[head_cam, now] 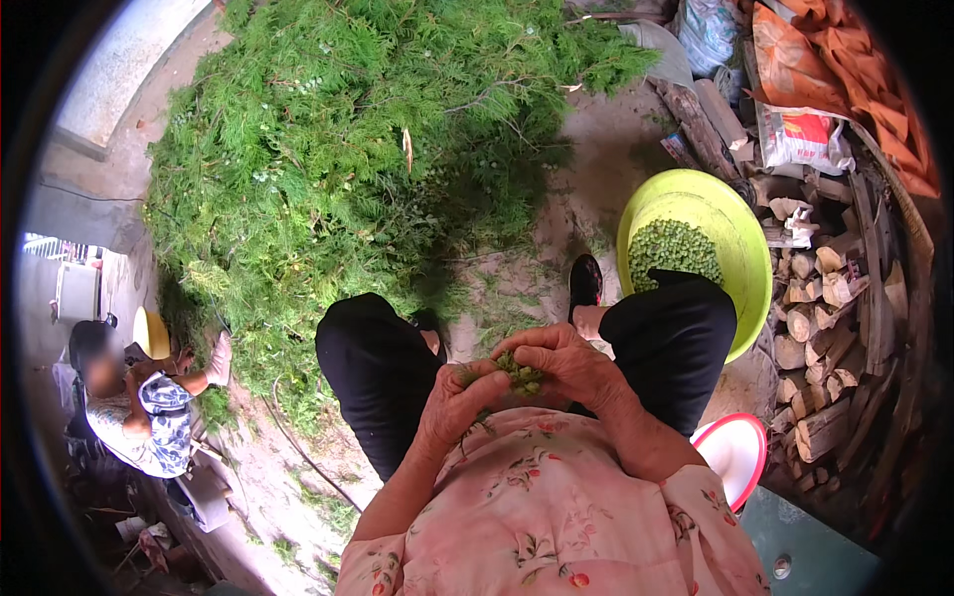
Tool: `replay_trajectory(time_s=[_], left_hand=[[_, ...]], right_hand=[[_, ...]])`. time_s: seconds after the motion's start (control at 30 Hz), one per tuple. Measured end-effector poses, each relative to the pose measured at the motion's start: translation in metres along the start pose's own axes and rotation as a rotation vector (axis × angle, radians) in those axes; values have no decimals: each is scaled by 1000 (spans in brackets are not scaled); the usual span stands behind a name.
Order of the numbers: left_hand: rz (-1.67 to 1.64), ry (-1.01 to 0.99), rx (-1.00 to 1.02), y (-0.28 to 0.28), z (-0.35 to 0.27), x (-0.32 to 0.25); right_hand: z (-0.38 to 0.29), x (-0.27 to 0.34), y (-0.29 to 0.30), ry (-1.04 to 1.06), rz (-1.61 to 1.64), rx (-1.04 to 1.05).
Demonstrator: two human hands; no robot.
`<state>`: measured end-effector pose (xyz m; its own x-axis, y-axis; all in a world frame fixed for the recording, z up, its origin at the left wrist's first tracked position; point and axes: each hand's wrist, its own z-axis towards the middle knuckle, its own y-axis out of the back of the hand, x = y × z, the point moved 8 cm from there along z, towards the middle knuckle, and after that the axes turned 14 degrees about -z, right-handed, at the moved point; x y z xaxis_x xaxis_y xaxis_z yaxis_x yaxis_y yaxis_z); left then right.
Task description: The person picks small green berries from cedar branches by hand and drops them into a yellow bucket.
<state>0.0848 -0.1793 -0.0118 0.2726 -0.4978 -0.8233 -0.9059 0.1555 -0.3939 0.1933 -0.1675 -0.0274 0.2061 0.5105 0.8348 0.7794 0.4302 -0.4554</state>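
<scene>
Both my hands meet in front of my lap around a small evergreen sprig bearing green cones. My left hand grips its left side, with thumb and fingers closed and a bit of foliage hanging below. On the other side, my right hand pinches the cones between thumb and fingers. To the right of my right knee, a yellow-green plastic basin holds many loose green cones. A large heap of cut evergreen branches lies on the ground before me.
At far left sits another person near a yellow container. Split firewood is stacked at right, below an orange tarp and a printed sack. A white red-rimmed basin stands by my right hip.
</scene>
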Motion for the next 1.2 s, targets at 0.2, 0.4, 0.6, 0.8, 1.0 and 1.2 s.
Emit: replay_trajectory(time_s=[0.2, 0.4, 0.6, 0.8, 1.0, 1.2], left_hand=[[250, -74, 43, -3, 4, 0], [365, -134, -40, 2, 4, 3], [429, -237, -95, 1, 4, -6], [307, -211, -117, 4, 2, -4], [236, -211, -103, 7, 3, -5], [152, -150, -116, 11, 3, 0]], right_hand=[[0, 12, 2, 46, -240, -76], [2, 9, 6, 122, -390, -211], [5, -9, 9, 76, -120, -327], [8, -24, 14, -19, 149, -304], [9, -21, 15, 42, 302, -235], [4, -20, 10, -34, 147, -197]])
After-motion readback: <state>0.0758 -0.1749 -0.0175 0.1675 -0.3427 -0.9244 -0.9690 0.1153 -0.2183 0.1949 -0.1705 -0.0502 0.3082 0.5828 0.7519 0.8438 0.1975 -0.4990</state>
